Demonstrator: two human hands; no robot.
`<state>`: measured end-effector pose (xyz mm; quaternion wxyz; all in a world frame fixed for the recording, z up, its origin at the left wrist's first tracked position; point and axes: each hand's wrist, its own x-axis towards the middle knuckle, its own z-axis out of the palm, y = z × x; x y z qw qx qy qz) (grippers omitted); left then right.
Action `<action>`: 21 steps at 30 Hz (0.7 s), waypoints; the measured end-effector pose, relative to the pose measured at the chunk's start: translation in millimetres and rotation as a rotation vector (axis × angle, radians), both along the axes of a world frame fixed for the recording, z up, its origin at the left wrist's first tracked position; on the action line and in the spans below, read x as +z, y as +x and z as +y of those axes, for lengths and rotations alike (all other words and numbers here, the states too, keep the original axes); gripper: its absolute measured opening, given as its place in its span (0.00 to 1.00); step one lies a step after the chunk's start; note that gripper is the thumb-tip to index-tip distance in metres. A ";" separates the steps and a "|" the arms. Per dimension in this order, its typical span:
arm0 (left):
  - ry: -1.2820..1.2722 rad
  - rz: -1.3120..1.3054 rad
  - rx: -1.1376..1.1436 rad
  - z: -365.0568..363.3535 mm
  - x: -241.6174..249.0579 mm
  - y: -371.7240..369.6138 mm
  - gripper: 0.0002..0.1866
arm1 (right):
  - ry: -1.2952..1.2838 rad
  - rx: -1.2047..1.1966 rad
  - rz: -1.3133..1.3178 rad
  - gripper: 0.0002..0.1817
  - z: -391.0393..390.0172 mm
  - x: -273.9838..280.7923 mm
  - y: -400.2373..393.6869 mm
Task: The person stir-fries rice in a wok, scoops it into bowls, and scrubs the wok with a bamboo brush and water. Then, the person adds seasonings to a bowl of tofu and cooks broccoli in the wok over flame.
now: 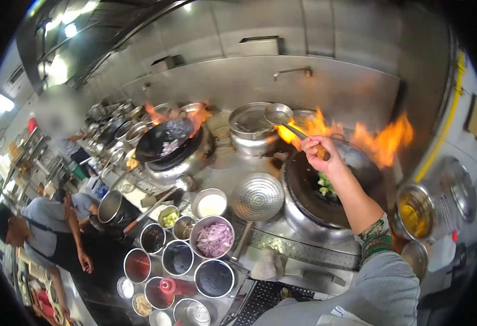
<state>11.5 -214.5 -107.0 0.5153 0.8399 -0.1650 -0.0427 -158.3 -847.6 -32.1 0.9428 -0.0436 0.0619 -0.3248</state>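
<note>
My right hand [319,151] is closed around the wooden handle of a ladle [278,114]. The ladle's metal bowl hangs over a lidded steel pot [251,136] at the back of the stove. Under my forearm stands a large dark wok [306,187], with pieces of green vegetable [325,183] inside. Orange flames [382,138] rise behind its rim. A round perforated strainer [258,196] lies left of the wok, its handle toward me. My left hand is out of view.
Flames also rise around a second wok [159,144] at the left burner. Several containers crowd the near left, among them a bowl of chopped onion [212,239] and a red squeeze bottle [177,286]. A folded cloth [269,265] lies at the stove's front. Other people stand left.
</note>
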 end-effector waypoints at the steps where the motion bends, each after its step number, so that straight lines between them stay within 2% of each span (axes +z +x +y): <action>1: 0.079 -0.042 -0.071 -18.6 11.9 3.9 0.15 | -0.023 0.003 0.032 0.02 17.9 6.0 -17.8; 2: -0.203 0.182 -0.122 -38.1 24.8 -4.0 0.16 | -0.036 0.005 0.067 0.02 40.0 10.6 -36.0; 3: -0.111 0.282 -0.161 -39.2 12.4 6.6 0.18 | -0.056 -0.066 0.137 0.02 63.8 20.1 -51.8; 4: -0.015 0.255 -0.208 -57.7 26.2 2.6 0.21 | -0.036 -0.101 0.143 0.02 74.5 17.6 -70.5; 5: -0.216 0.181 -0.356 -78.5 24.0 1.4 0.19 | -0.099 -0.102 0.272 0.02 83.6 15.4 -88.2; 7: -0.220 0.205 -0.574 -109.3 30.0 -5.9 0.17 | -0.127 -0.164 0.579 0.03 111.4 22.7 -112.7; 8: -0.220 0.162 -0.738 -130.1 27.6 -5.1 0.19 | -0.122 -0.186 0.585 0.03 121.0 22.4 -123.9; 9: -0.197 0.160 -0.842 -149.3 30.1 -14.3 0.18 | -0.253 -0.145 0.828 0.03 128.8 20.7 -137.0; 10: -0.174 0.075 -0.952 -171.0 27.5 -22.4 0.16 | -0.381 -0.097 1.072 0.03 136.7 17.7 -149.5; 12: -0.108 -0.189 -1.109 -212.6 43.9 -52.5 0.15 | -0.347 -0.125 1.194 0.01 146.0 3.2 -169.3; 14: -0.149 -0.320 -1.227 -254.9 41.0 -80.7 0.15 | -0.832 -0.091 1.682 0.06 162.0 -13.5 -189.9; 15: -0.165 -0.383 -1.248 -275.2 39.1 -97.3 0.16 | -1.057 -0.124 1.869 0.26 166.8 -24.6 -198.9; 16: -0.199 -0.437 -1.260 -295.9 32.9 -112.2 0.17 | -1.158 -0.142 1.937 0.27 174.1 -35.1 -209.4; 18: -0.239 -0.492 -1.279 -337.7 16.7 -141.4 0.19 | -1.614 -0.337 2.107 0.28 165.9 -89.3 -239.9; 19: -0.266 -0.630 -1.213 -357.7 7.5 -154.4 0.18 | -1.296 -0.076 2.066 0.29 194.7 -46.0 -230.6; 20: -0.293 -0.768 -1.141 -372.8 -1.0 -162.9 0.18 | -1.292 -0.082 2.066 0.29 212.2 -24.0 -234.6; 21: -0.292 -0.772 -1.143 -384.0 -9.9 -167.5 0.18 | -1.105 -0.018 1.968 0.30 226.7 -10.6 -239.2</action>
